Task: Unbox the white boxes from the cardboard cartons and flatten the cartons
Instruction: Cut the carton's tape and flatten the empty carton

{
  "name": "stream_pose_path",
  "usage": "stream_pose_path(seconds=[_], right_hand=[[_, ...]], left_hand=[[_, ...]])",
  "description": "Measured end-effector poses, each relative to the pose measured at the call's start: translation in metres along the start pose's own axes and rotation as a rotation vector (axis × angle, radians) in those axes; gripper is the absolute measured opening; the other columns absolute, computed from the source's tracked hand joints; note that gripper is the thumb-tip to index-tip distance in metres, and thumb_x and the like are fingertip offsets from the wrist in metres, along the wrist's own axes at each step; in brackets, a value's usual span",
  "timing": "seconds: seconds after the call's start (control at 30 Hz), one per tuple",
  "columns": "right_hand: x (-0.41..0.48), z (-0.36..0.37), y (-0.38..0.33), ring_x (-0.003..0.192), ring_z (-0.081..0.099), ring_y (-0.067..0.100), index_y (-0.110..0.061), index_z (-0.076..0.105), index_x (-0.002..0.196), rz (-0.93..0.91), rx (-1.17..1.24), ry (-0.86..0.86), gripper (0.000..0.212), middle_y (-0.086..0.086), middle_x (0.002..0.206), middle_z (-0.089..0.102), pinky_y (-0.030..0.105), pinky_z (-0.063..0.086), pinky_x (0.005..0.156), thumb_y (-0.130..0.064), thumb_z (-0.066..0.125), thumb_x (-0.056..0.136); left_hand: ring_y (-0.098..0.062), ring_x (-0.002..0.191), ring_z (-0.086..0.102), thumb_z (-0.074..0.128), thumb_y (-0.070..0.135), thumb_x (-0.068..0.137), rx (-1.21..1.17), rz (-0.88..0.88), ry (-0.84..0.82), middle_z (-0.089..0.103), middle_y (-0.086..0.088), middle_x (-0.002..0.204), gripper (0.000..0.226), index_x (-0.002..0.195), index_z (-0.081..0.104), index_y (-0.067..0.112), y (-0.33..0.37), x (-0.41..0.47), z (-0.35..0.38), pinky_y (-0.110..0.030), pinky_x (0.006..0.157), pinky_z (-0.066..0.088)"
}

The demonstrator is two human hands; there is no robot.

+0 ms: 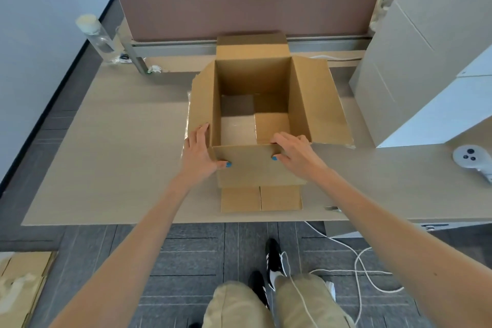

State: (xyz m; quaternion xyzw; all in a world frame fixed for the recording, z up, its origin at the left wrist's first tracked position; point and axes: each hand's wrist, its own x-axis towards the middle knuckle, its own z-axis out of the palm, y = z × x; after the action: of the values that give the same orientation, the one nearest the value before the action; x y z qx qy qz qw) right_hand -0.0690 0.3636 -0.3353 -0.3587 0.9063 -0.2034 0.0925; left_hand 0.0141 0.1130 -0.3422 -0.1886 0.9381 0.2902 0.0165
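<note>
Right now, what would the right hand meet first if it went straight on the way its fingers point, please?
The right hand points across the carton, over its near rim; it would probably reach the left inner wall first, though depth is unclear.

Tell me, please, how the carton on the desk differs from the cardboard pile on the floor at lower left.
The carton stands open with flaps spread; the cardboard pile lies flattened. The carton sits on the desk; the cardboard pile is down on the floor. The left hand and right hand grip the carton; nothing touches the cardboard pile. Both are brown cardboard.
</note>
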Motion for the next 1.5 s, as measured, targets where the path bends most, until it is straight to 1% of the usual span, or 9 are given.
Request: stream_pose_path(seconds=[0.2,0.3,0.47,0.63,0.83,1.03,1.23,1.37,1.5], right_hand=[[0.010,-0.006,0.000,0.093,0.047,0.016,-0.009,0.061,0.104,-0.012,0.020,0.048,0.015,0.002,0.103,0.050,0.028,0.048,0.078,-0.001,0.056,0.093],[0.014,-0.004,-0.005,0.087,0.047,0.013,-0.007,0.063,0.101,-0.033,0.006,0.078,0.012,0.000,0.097,0.049,0.017,0.041,0.071,-0.001,0.057,0.092],[0.025,-0.004,-0.011,0.085,0.045,0.012,-0.006,0.062,0.092,-0.066,0.009,0.136,0.011,-0.001,0.093,0.048,0.019,0.039,0.071,0.003,0.058,0.090],[0.043,-0.004,-0.026,0.087,0.047,0.014,-0.006,0.061,0.091,-0.105,0.001,0.117,0.011,0.000,0.095,0.049,0.020,0.042,0.072,0.003,0.056,0.090],[0.067,0.001,-0.045,0.096,0.052,0.017,-0.014,0.050,0.108,-0.073,-0.032,0.107,0.028,0.001,0.110,0.050,0.027,0.052,0.080,0.001,0.062,0.087],[0.096,0.002,-0.049,0.141,0.026,0.025,-0.021,0.036,0.143,-0.357,-0.484,0.055,0.079,0.004,0.151,0.033,0.038,0.026,0.114,-0.009,0.074,0.075],[0.116,-0.005,-0.051,0.145,0.022,0.019,-0.021,0.027,0.148,-0.471,-0.543,-0.044,0.086,-0.001,0.153,0.033,0.038,0.010,0.120,-0.014,0.075,0.077],[0.124,-0.012,-0.053,0.134,0.039,0.021,-0.019,0.041,0.138,-0.533,-0.541,-0.029,0.068,0.000,0.140,0.048,0.037,0.019,0.117,-0.013,0.073,0.078],[0.136,-0.020,-0.059,0.108,0.056,0.020,-0.018,0.054,0.118,-0.542,-0.546,0.020,0.043,-0.001,0.114,0.060,0.036,0.040,0.104,-0.004,0.069,0.079]], left_hand=[[-0.031,0.134,0.033,0.090,0.027,0.067,-0.202,-0.029,-0.011,0.027,-0.009,0.148,0.111,0.153,0.019,0.031,-0.007,-0.002,0.006,-0.052,0.113,0.033],[-0.028,0.126,0.039,0.089,0.022,0.067,-0.277,-0.027,0.001,0.036,-0.008,0.139,0.105,0.150,0.024,0.027,-0.005,-0.005,0.006,-0.053,0.107,0.038],[-0.024,0.121,0.049,0.083,0.044,0.053,-0.432,-0.042,0.018,0.047,0.004,0.132,0.096,0.134,0.031,0.048,-0.012,-0.011,0.004,-0.052,0.095,0.051],[-0.020,0.110,0.059,0.083,0.005,0.073,-0.497,-0.046,0.048,0.057,0.007,0.124,0.080,0.132,0.038,0.035,-0.017,-0.017,0.000,-0.027,0.081,0.053],[-0.010,0.104,0.059,0.075,-0.001,0.078,-0.529,-0.027,0.102,0.062,0.005,0.121,0.066,0.125,0.047,0.036,-0.028,-0.026,0.000,-0.009,0.083,0.043],[-0.013,0.113,0.060,0.071,-0.006,0.082,-0.611,-0.036,0.149,0.066,0.006,0.119,0.060,0.122,0.053,0.035,-0.038,-0.025,0.003,-0.031,0.095,0.051],[-0.014,0.111,0.064,0.067,-0.011,0.083,-0.665,-0.037,0.187,0.069,0.003,0.116,0.050,0.119,0.061,0.024,-0.045,-0.021,0.005,-0.037,0.094,0.054],[-0.013,0.109,0.064,0.060,-0.015,0.086,-0.638,-0.042,0.199,0.067,0.000,0.118,0.053,0.113,0.062,0.030,-0.042,-0.019,-0.002,-0.030,0.093,0.053],[-0.006,0.084,0.065,0.057,-0.015,0.087,-0.608,-0.033,0.240,0.069,-0.003,0.104,0.052,0.110,0.063,0.031,-0.035,-0.016,-0.018,-0.014,0.072,0.047]])
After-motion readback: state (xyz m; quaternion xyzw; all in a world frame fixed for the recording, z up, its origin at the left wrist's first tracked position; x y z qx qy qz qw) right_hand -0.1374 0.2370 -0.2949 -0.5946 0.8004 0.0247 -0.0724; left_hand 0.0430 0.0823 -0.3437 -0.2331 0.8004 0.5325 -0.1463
